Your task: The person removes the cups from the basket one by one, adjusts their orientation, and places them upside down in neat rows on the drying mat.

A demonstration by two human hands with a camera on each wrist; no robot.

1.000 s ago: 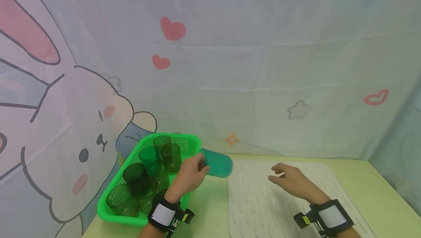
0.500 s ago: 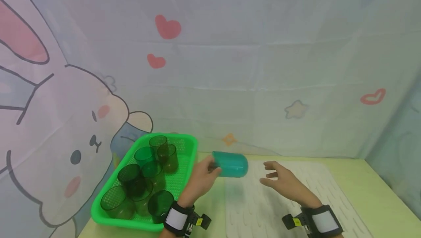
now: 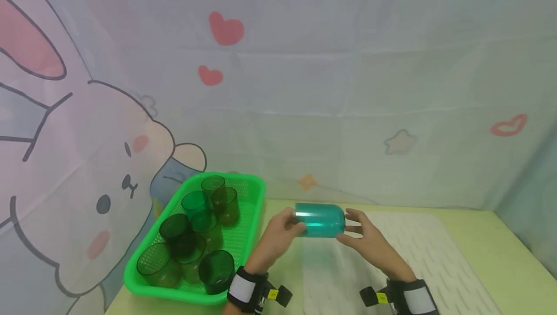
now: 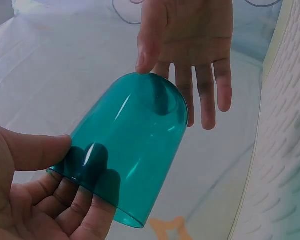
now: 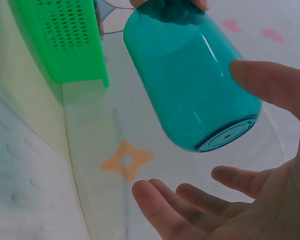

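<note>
Left hand (image 3: 278, 235): clamped on the teal tumbler (image 3: 321, 219) at its rim end, thumb on one side, fingers on the other. The thing's see-through, so I can't tell if those fingertips are inside it or behind it.
Right hand (image 3: 370, 245): fingers spread apart around the base end, not gripping. Thumb's right at the wall, but no idea if it's really touching.
Teal tumbler: up in the air between the two hands, on its side, mouth toward the left hand, base toward the right.
Step in hand: looks to me like a left-to-right pass, catch not made yet.
Next move: I'd say right thumb and fingers need to close around the base end before the left lets go. Smooth wall, could be slippy.
White textured mat (image 3: 435, 266): flat on the pale bench (image 3: 487, 252), its left part below the tumbler.
Green basket (image 3: 174, 296): over on the left, with a bunch of tinted tumblers (image 3: 216, 272) in it.
Backdrop (image 3: 304, 73): printed cloth, bunny and hearts.
</note>
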